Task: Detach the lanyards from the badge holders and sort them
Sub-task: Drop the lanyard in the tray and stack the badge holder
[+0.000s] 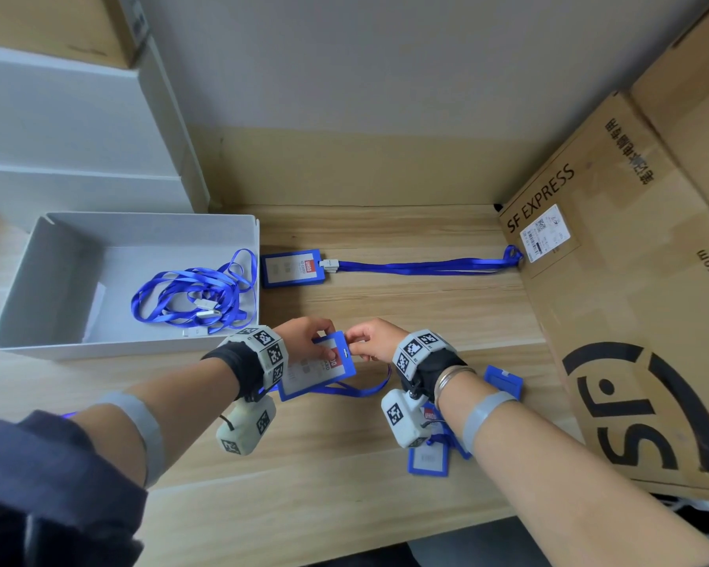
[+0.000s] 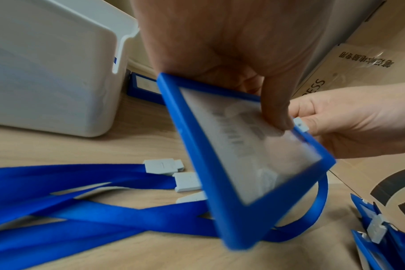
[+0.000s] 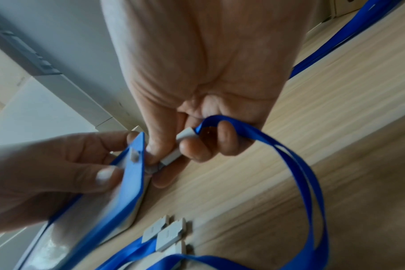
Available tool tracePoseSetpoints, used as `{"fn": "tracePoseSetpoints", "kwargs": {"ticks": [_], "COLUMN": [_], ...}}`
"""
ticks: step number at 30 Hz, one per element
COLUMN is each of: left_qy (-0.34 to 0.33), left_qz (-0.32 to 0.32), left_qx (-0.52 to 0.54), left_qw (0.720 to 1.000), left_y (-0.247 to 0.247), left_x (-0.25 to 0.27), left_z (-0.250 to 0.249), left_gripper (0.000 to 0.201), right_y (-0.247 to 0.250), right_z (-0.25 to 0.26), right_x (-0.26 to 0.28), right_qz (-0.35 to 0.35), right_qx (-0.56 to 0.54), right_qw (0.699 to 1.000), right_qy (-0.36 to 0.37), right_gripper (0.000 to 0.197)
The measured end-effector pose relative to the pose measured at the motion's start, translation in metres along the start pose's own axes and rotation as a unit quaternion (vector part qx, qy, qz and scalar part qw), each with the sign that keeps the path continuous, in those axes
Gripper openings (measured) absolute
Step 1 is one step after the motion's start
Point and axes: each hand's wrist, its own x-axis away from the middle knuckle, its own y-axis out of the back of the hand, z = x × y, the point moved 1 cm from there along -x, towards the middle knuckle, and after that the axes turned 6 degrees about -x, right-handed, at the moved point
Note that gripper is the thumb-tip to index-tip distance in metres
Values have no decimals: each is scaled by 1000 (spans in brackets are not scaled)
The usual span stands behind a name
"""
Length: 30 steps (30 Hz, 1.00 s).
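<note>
My left hand (image 1: 312,346) grips a blue badge holder (image 1: 318,370) above the wooden table, thumb pressed on its clear front (image 2: 254,146). Against the holder's top edge, my right hand (image 1: 359,346) pinches the white clip (image 3: 172,154) of its blue lanyard (image 3: 301,182). The clip (image 2: 301,125) still touches the holder's edge. The strap loops down under the holder (image 1: 361,388). Another badge holder (image 1: 291,268) lies at the back with its lanyard (image 1: 426,266) attached and stretched to the right.
A white box (image 1: 29,280) at the left holds several loose lanyards (image 1: 193,296). More lanyards with white clips (image 2: 162,166) lie on the table under my left arm. Bare badge holders (image 1: 428,458) are piled under my right wrist. A large cardboard box (image 1: 631,321) walls the right side.
</note>
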Motion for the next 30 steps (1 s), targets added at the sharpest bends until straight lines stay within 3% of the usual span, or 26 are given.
{"fn": "tracePoseSetpoints", "kwargs": {"ticks": [9,13,16,18,20,25,30], "left_qy": [25,36,33,29,23,3,4], "left_qz": [8,8,10,7,4,4,-64], "left_qx": [-22,-21,-25,-26,-23,-9,41], "left_qw": [999,999,999,999,999,1000,997], "left_y": [-2,-2,-1,0,0,-2,-1], "left_x": [-1,-2,-4,-4,-4,-7,-10], "left_z": [-2,-1,0,0,1,2,-2], "left_gripper": [31,33,35,35,34,27,41], "right_y": [-4,-4,-1,1,3,5,14], "right_z": [2,6,4,2,-1,-2,-4], "right_x": [0,2,4,6,5,4,0], "right_qz": [19,10,21,26,18,9,-8], "right_qx": [-52,-137,-83,-53,-48,-55,-54], "right_qw": [997,989,995,998,998,998,996], "right_qy": [-47,-61,-48,-36,-35,-42,-71], "right_gripper": [31,20,15,24,33,30,31]}}
